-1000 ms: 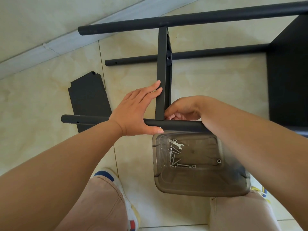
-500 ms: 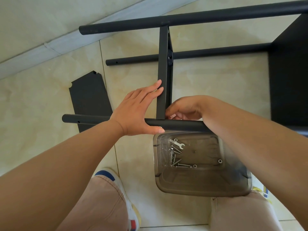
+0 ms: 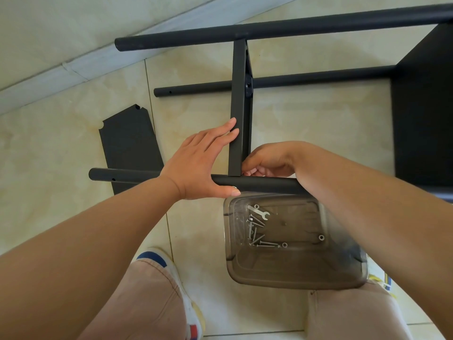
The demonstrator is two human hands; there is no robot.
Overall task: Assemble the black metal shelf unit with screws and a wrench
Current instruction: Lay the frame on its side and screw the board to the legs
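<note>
Shelf unit (image 3: 239,114) unmoved vs earlier: left hand (image 3: 198,165) flat, fingers straight on crossbar; right hand (image 3: 267,160) fingers curled, pinching at joint.

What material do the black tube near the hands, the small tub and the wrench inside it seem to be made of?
Black tube: likely metal with a matte black coating; dull even sheen, drilled hole near its end.
Tub: smoky translucent plastic, probably; the floor shows through its walls.
Wrench: bare, shiny silver metal, apparently flat stamped steel; it glints like the screws beside it.
</note>
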